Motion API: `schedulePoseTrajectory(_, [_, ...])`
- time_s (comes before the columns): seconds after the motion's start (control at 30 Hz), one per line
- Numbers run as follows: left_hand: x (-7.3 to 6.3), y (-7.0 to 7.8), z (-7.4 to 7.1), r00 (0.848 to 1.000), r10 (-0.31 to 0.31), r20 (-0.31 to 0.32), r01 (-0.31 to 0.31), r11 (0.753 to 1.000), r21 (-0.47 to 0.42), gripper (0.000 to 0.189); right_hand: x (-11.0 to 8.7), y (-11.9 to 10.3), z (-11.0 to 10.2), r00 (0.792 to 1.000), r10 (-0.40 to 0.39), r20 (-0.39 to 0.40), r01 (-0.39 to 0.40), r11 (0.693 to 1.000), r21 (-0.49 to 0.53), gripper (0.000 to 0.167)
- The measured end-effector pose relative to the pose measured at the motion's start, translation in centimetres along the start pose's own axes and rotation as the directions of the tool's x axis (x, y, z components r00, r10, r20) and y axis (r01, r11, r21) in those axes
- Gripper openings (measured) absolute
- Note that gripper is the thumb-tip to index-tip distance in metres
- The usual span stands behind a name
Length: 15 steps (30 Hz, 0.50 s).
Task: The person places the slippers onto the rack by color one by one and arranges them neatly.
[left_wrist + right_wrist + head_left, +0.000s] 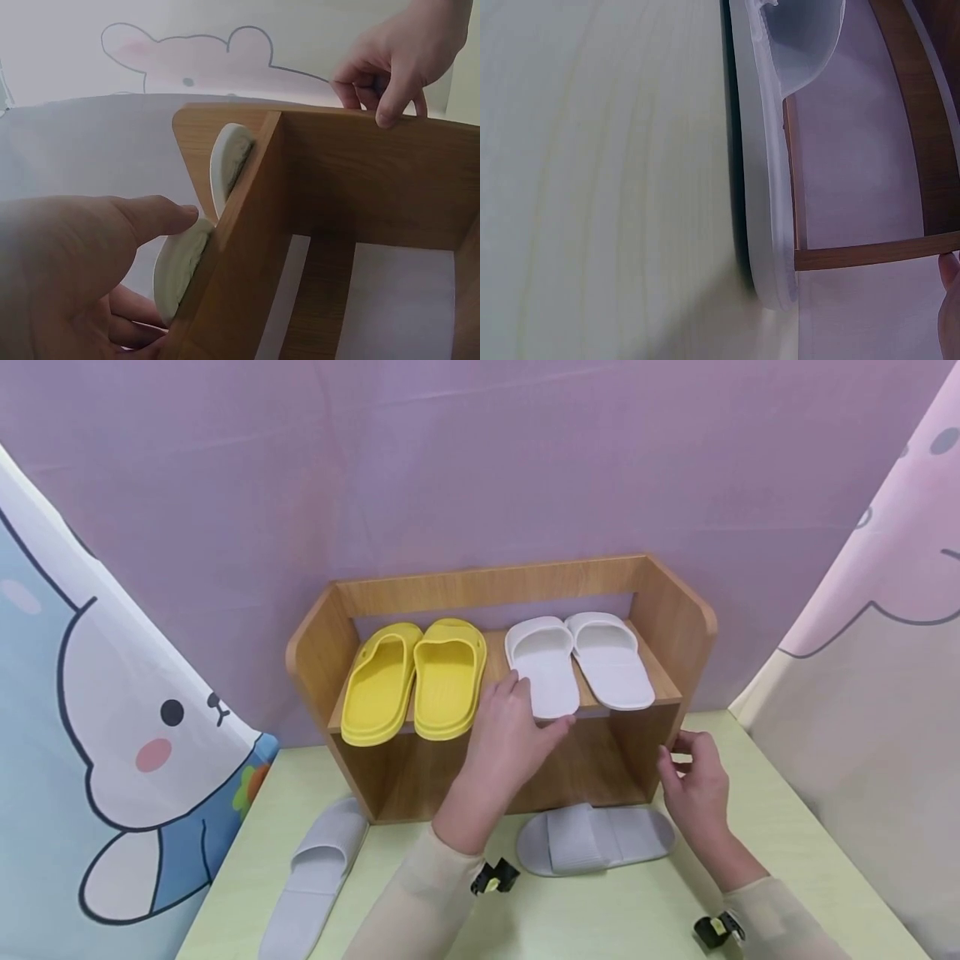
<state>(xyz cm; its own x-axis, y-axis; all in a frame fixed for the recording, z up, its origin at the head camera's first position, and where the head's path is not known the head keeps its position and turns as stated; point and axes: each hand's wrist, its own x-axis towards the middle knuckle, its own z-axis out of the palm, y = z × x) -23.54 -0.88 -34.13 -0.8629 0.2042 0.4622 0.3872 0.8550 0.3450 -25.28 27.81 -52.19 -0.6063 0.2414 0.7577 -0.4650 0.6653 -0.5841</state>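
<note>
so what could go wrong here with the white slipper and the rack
1. The left hand touches the heel of the left white slipper, which overhangs the shelf edge; a careless pull could drop it.
2. The right white slipper lies right beside it and might get dragged askew.
3. The right hand holds only the front corner of the wooden rack; a push might shift the rack onto the grey slipper lying on the table in front of it.
</note>
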Motion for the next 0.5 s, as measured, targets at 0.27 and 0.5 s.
schedulePoseTrajectory(0.27, [0.35,-0.25,0.21,1.000,0.000,-0.007,0.000,1.000,-0.006,0.073,-0.02,-0.02,0.02,1.000,-0.015,-0.006,0.015,1.000,0.004,0.025])
schedulePoseTrajectory(0.5, [0.52,-0.41,0.24,1.000,-0.016,0.001,0.016,0.999,-0.032,0.077,-0.03,-0.01,0.03,1.000,-0.022,-0.011,0.022,1.000,0.001,0.026])
